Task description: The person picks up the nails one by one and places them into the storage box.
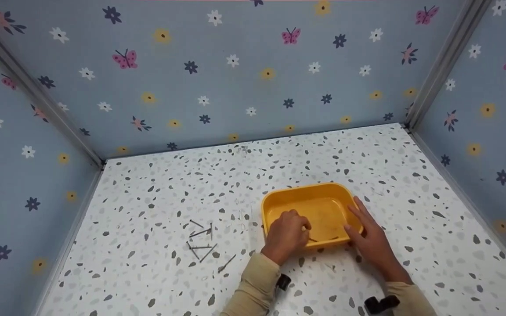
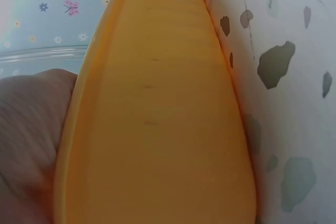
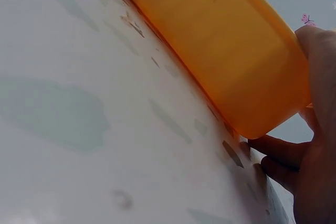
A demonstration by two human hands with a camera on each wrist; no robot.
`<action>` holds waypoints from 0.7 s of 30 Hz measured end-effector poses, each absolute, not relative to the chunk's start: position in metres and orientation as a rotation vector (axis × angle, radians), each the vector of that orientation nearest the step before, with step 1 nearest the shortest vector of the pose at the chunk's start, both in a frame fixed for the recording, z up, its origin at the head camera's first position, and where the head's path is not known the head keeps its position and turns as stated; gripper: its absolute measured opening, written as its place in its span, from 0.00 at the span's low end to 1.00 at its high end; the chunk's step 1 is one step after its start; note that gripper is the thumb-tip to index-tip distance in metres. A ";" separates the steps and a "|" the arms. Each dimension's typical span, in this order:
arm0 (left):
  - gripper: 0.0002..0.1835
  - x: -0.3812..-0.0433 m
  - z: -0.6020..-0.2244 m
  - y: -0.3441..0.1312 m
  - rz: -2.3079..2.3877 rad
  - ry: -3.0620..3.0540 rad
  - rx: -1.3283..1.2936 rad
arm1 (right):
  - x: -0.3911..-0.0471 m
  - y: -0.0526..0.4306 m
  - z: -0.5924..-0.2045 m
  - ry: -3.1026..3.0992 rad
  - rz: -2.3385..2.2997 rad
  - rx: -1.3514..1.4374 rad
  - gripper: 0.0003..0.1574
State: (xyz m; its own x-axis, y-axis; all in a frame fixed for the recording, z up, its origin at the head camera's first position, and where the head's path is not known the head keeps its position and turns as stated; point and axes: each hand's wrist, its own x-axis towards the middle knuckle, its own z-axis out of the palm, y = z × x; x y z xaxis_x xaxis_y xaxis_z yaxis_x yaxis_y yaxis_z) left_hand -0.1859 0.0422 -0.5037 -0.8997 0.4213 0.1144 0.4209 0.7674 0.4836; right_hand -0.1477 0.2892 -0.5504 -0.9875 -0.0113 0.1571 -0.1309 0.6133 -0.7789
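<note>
A yellow plastic tray [image 1: 319,210] stands on the speckled table, a couple of thin dark nails [image 1: 331,238] along the inside of its near wall. My left hand [image 1: 286,235] reaches over the near left rim with fingers curled down inside. Its fingertips are hidden, and I cannot tell whether they pinch a nail. The left wrist view is mostly filled by the tray's outer wall [image 2: 157,103]. My right hand [image 1: 371,239] grips the tray's right end, thumb at the rim and other fingers along the outside; in the right wrist view, fingers [image 3: 283,153] touch the lower corner.
Several loose nails [image 1: 201,247] lie scattered on the table [image 1: 156,197] left of the tray. Flower-patterned panels [image 1: 235,79] close off the back and both sides. A dark wrist mount [image 1: 381,303] sits by the right sleeve.
</note>
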 end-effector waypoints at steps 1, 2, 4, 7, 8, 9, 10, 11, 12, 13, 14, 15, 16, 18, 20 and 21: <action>0.07 -0.186 -0.503 0.042 0.812 2.946 0.702 | -0.148 0.289 -0.550 -2.697 1.318 0.121 0.36; 0.08 -0.186 -0.503 0.042 0.817 2.940 0.704 | -0.148 0.289 -0.550 -2.693 1.316 0.122 0.36; 0.08 -0.186 -0.502 0.042 0.818 2.940 0.725 | -0.147 0.290 -0.550 -2.682 1.317 0.130 0.36; 0.07 -0.186 -0.501 0.042 0.802 2.960 0.769 | -0.147 0.290 -0.549 -2.672 1.317 0.137 0.36; 0.07 -0.186 -0.501 0.042 0.785 2.973 0.788 | -0.146 0.290 -0.549 -2.670 1.318 0.137 0.36; 0.07 -0.186 -0.501 0.042 0.761 2.990 0.810 | -0.146 0.290 -0.549 -2.671 1.320 0.136 0.36; 0.07 -0.186 -0.501 0.042 0.738 3.009 0.835 | -0.146 0.290 -0.549 -2.672 1.322 0.134 0.35; 0.07 -0.186 -0.501 0.042 0.713 3.025 0.856 | -0.146 0.289 -0.549 -2.674 1.324 0.131 0.36; 0.07 -0.186 -0.501 0.041 0.693 3.042 0.882 | -0.146 0.289 -0.549 -2.676 1.324 0.128 0.35; 0.07 -0.187 -0.501 0.041 0.673 3.057 0.906 | -0.146 0.289 -0.549 -2.676 1.325 0.123 0.35; 0.07 -0.187 -0.502 0.040 0.659 3.069 0.928 | -0.146 0.289 -0.549 -2.677 1.326 0.120 0.35; 0.07 -0.187 -0.502 0.040 0.650 3.082 0.950 | -0.146 0.289 -0.549 -2.677 1.327 0.117 0.35; 0.07 -0.187 -0.502 0.039 0.650 3.092 0.964 | -0.146 0.289 -0.549 -2.677 1.325 0.117 0.35; 0.08 -0.186 -0.501 0.037 0.638 3.114 0.982 | -0.146 0.288 -0.549 -2.673 1.332 0.123 0.35; 0.08 -0.185 -0.501 0.036 0.632 3.137 0.995 | -0.146 0.288 -0.548 -2.674 1.338 0.128 0.35; 0.08 -0.184 -0.500 0.035 0.632 3.146 1.008 | -0.146 0.288 -0.548 -2.675 1.340 0.129 0.35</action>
